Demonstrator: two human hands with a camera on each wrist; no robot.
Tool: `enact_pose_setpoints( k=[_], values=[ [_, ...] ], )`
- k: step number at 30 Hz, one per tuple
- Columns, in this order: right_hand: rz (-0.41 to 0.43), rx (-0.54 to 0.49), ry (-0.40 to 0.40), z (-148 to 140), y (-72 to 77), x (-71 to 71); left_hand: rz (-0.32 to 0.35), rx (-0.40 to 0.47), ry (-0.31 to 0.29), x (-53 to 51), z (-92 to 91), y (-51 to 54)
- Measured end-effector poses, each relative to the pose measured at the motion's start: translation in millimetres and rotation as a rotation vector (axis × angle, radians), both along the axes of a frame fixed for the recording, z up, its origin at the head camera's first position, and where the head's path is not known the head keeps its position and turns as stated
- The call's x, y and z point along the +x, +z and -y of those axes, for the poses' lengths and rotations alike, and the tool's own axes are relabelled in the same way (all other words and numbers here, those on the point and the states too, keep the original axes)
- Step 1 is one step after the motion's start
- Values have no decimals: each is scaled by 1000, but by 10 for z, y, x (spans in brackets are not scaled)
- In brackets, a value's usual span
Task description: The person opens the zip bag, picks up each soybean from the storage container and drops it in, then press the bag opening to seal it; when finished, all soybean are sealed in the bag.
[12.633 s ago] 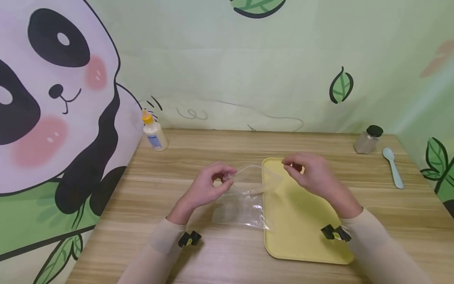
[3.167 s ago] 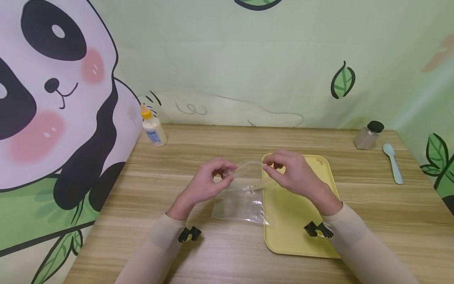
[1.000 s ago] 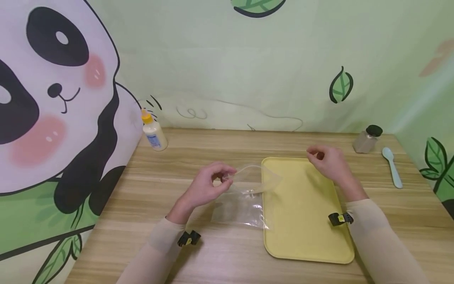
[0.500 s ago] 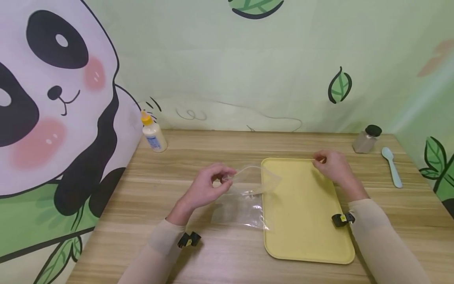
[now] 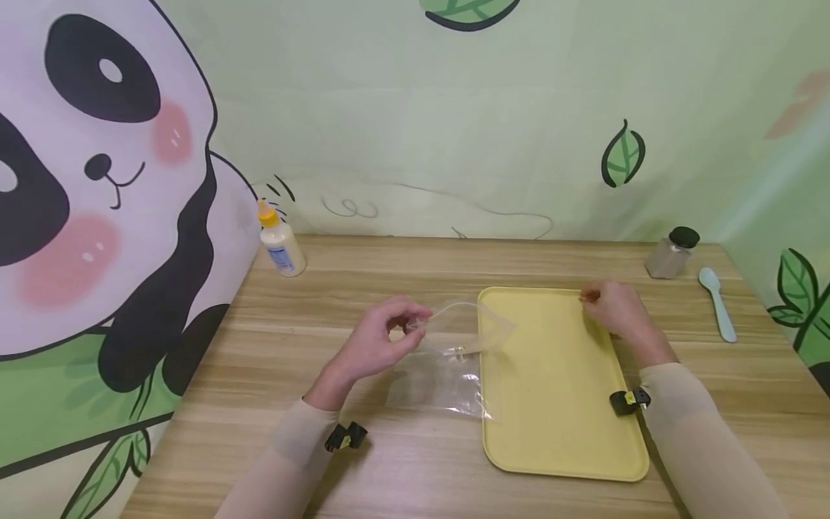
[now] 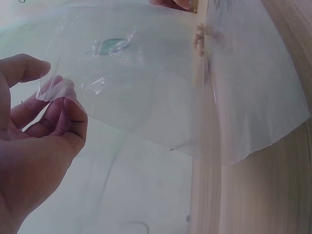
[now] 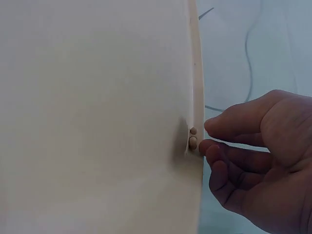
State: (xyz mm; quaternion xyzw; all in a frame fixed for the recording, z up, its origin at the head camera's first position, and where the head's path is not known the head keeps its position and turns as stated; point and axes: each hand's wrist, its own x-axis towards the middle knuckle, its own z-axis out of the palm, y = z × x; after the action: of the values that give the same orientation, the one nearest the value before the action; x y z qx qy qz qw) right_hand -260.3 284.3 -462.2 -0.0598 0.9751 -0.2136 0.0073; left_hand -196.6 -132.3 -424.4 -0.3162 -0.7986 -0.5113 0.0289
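A clear plastic zip bag (image 5: 441, 386) lies partly on the table and partly over the left edge of the yellow tray (image 5: 551, 404). My left hand (image 5: 385, 342) pinches the rim of its raised mouth between thumb and fingers. At the tray's far right corner is my right hand (image 5: 616, 310). Right beside its thumb and index fingertips, slightly parted, small beige bean-like pieces (image 7: 193, 142) sit against the tray's rim. Several such pieces (image 6: 199, 41) show through the film in the left wrist view; whether they lie inside the bag, I cannot tell.
On the wooden table (image 5: 363, 277), a white squeeze bottle (image 5: 283, 249) with a yellow cap stands at the back left. A black-lidded clear jar (image 5: 671, 256) and a light blue spoon (image 5: 717, 306) are at the right. A printed wall closes off the back.
My right hand has travelled from the bag's mouth to the tray's far right corner, edging slightly rightward in the last half second. The left hand keeps its grip on the bag.
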Motion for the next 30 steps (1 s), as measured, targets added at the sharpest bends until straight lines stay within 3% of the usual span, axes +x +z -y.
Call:
enact_pose_setpoints(
  k=[11,30],
  values=[
    [45,69,8,12,-8,-34,14,1,3,3,6,-5],
    [36,146,29,24,-13,-128,11,11,-5,1,-4,-7]
  ],
)
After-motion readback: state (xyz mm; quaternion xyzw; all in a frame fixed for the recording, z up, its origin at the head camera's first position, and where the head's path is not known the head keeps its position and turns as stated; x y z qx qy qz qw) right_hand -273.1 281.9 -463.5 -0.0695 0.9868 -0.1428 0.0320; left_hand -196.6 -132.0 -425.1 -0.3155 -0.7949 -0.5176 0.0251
